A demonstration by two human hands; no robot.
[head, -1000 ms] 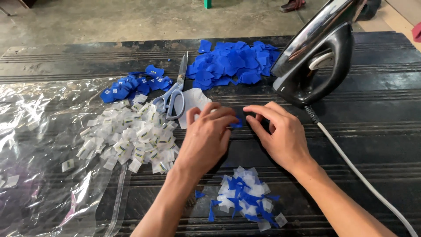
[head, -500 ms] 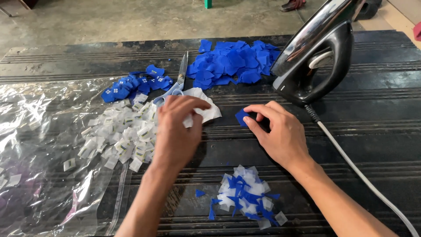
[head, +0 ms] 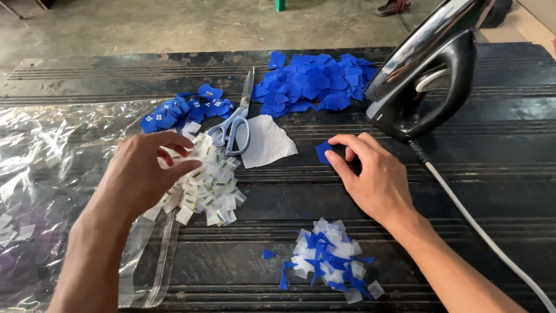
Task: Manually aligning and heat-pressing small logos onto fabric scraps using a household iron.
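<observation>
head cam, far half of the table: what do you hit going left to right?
Clear plastic sheet → small pile of blue printed tags → scissors → big pile of plain blue pieces → black iron.

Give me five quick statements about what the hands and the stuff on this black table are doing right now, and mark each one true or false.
1. The left hand is over the pile of small white tags. True.
2. The right hand holds the scissors. False: the scissors lie on the table, untouched; the right hand's fingertips rest on a small blue piece.
3. The black iron stands on end, beyond the right hand. True.
4. The big pile of blue pieces lies nearest the camera. False: it lies at the far side; the near pile is mixed blue and white scraps.
5. The clear plastic sheet lies under the iron. False: it covers the table's left side.
</observation>
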